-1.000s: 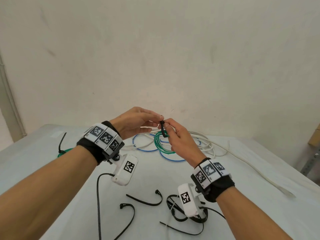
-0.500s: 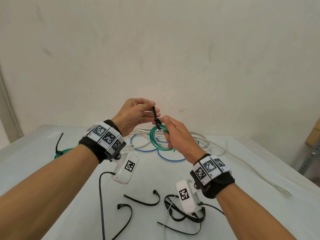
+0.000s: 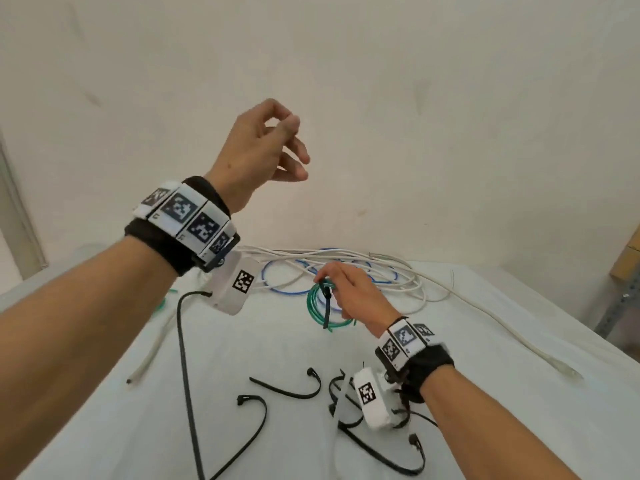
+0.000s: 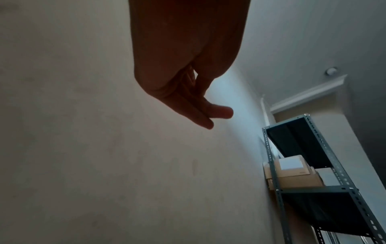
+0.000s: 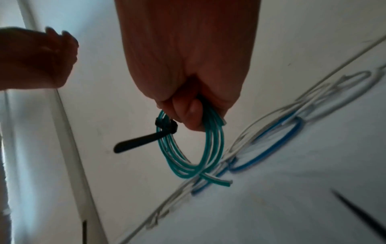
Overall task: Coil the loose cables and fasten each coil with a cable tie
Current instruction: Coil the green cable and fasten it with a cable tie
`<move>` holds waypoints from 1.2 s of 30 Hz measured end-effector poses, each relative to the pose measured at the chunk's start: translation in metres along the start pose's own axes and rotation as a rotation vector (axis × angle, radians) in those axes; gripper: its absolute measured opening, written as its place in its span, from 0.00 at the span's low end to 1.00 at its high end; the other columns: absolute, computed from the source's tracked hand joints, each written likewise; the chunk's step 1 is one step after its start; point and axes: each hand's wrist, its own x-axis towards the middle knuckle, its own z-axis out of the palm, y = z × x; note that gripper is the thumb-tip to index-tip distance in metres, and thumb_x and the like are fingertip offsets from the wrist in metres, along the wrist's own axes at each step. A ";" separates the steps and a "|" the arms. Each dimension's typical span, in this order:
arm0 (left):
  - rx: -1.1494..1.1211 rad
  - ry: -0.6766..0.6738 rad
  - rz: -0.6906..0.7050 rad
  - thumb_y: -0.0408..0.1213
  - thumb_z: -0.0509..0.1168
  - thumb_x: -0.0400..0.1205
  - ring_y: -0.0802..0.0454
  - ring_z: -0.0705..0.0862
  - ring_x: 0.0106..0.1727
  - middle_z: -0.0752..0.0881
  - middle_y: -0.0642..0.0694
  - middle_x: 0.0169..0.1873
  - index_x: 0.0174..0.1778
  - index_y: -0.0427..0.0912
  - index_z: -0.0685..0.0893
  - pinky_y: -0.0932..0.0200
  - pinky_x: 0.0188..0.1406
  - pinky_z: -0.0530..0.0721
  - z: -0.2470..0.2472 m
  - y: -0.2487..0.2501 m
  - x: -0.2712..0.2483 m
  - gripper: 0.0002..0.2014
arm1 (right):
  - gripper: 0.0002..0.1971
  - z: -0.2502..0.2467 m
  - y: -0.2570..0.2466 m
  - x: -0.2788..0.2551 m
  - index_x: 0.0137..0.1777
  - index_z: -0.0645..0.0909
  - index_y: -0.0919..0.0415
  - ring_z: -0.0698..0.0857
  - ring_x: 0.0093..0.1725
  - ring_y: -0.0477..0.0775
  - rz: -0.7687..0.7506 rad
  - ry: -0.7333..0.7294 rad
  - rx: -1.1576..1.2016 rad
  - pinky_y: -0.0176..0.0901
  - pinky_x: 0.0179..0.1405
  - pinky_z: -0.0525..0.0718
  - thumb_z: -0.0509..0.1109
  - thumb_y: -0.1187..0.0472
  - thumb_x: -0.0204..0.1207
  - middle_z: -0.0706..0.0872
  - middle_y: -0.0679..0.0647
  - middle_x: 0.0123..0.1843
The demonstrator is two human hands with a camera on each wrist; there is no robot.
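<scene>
White table, loose ties; right hand grasping green coil, left hand released.

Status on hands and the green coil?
Left hand raised, empty. Right hand grips green coil, black tie cinched on. Nothing in the way.

Tied green coil, black tie

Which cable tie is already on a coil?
The black cable tie cinched around the green coil held by the right hand; the others lie loose on the table.
</scene>
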 end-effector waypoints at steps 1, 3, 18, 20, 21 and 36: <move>0.012 -0.028 -0.032 0.39 0.61 0.93 0.46 0.86 0.27 0.88 0.42 0.33 0.53 0.41 0.75 0.48 0.38 0.92 0.003 -0.006 -0.005 0.06 | 0.20 -0.003 -0.006 0.005 0.52 0.87 0.58 0.64 0.23 0.45 0.022 0.018 0.047 0.37 0.21 0.67 0.55 0.51 0.94 0.66 0.39 0.20; 0.038 -0.101 -0.133 0.38 0.62 0.92 0.46 0.87 0.30 0.88 0.41 0.35 0.52 0.40 0.78 0.46 0.41 0.93 0.007 -0.025 -0.015 0.06 | 0.20 -0.004 -0.018 0.012 0.51 0.87 0.56 0.63 0.25 0.47 0.049 0.032 0.098 0.36 0.21 0.67 0.55 0.50 0.94 0.65 0.45 0.23; 0.415 -0.360 0.024 0.33 0.82 0.74 0.56 0.86 0.53 0.87 0.48 0.55 0.50 0.56 0.86 0.57 0.57 0.88 0.023 -0.110 -0.058 0.17 | 0.16 -0.017 -0.044 0.014 0.57 0.81 0.62 0.57 0.20 0.45 0.250 -0.029 0.630 0.37 0.20 0.61 0.56 0.52 0.95 0.60 0.46 0.24; 0.397 -0.332 0.036 0.35 0.82 0.74 0.52 0.87 0.53 0.86 0.46 0.54 0.50 0.60 0.86 0.51 0.57 0.89 0.024 -0.116 -0.062 0.17 | 0.15 -0.016 -0.046 0.011 0.53 0.80 0.61 0.57 0.20 0.45 0.277 -0.052 0.693 0.37 0.22 0.61 0.56 0.53 0.95 0.60 0.47 0.24; 0.393 -0.322 0.041 0.37 0.83 0.75 0.52 0.87 0.53 0.85 0.46 0.53 0.49 0.61 0.86 0.50 0.58 0.89 0.025 -0.118 -0.064 0.16 | 0.14 -0.015 -0.046 0.010 0.52 0.78 0.60 0.57 0.20 0.45 0.293 -0.065 0.721 0.38 0.22 0.61 0.56 0.54 0.94 0.60 0.47 0.24; 0.028 -0.059 -0.009 0.30 0.73 0.84 0.42 0.92 0.43 0.91 0.29 0.40 0.42 0.26 0.79 0.56 0.51 0.88 0.025 -0.106 -0.063 0.12 | 0.07 -0.009 -0.047 0.004 0.59 0.79 0.58 0.56 0.23 0.46 0.113 -0.122 0.496 0.37 0.21 0.60 0.58 0.61 0.94 0.59 0.48 0.27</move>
